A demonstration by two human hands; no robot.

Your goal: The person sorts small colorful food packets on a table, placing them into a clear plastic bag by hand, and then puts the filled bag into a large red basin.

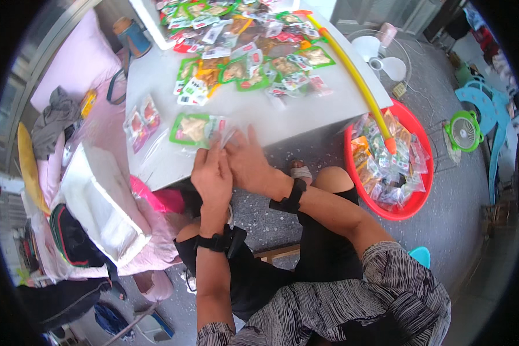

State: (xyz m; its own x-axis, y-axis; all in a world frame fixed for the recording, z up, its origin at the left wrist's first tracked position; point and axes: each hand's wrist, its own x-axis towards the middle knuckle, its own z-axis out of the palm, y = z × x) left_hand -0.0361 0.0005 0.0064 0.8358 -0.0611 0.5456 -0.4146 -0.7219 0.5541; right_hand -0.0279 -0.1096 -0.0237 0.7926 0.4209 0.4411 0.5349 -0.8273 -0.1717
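My left hand (pixel 212 173) pinches the edge of a clear plastic bag (pixel 227 135) near the front of the white table (pixel 281 121). Close against it, my right hand (pixel 253 166) grips the same edge between thumb and finger; its other fingers are blurred. Flat on the tabletop, just beyond the left hand, lies a green-edged food packet (pixel 193 129) with pale pieces showing through its window. Whether this packet is inside the clear bag cannot be made out. To its left is a pair of clear packets with pink contents (pixel 143 119).
A heap of food packets (pixel 242 39) covers the table's far side. A yellow tube (pixel 354 71) hangs over the right edge toward a red basin (pixel 428 173) full of packets. At left, a silver bag (pixel 97 203) lies on a pink bed. A green fan (pixel 463 132) stands far right.
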